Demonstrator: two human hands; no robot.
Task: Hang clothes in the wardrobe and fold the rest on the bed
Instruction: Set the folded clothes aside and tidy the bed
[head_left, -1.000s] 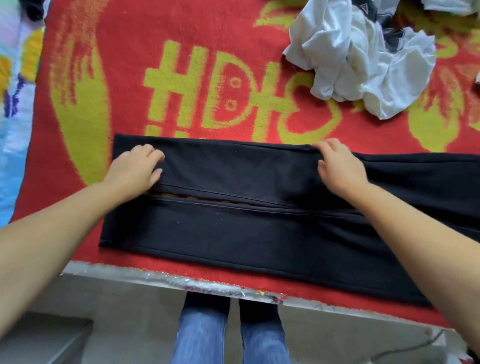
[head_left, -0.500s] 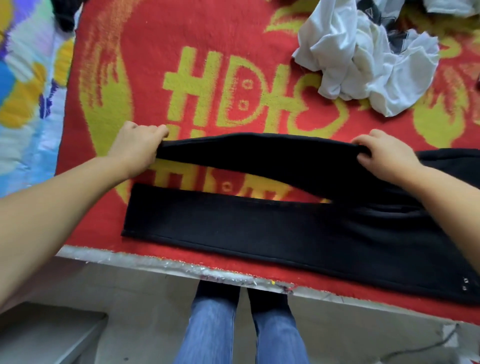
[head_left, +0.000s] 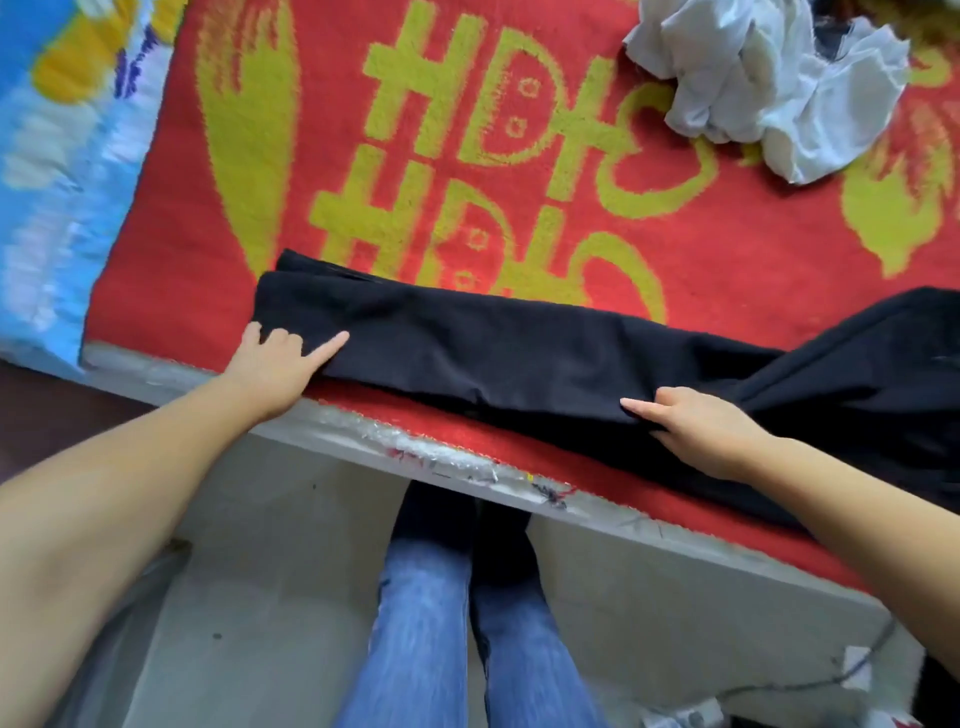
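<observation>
Folded now, black trousers (head_left: 519, 348) lie below yellow "HDHD" lettering (head_left: 467, 156).

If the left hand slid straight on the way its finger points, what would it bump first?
Probably just more of the black trousers: the left hand already rests on them, its finger pointing along the folded leg.
</observation>
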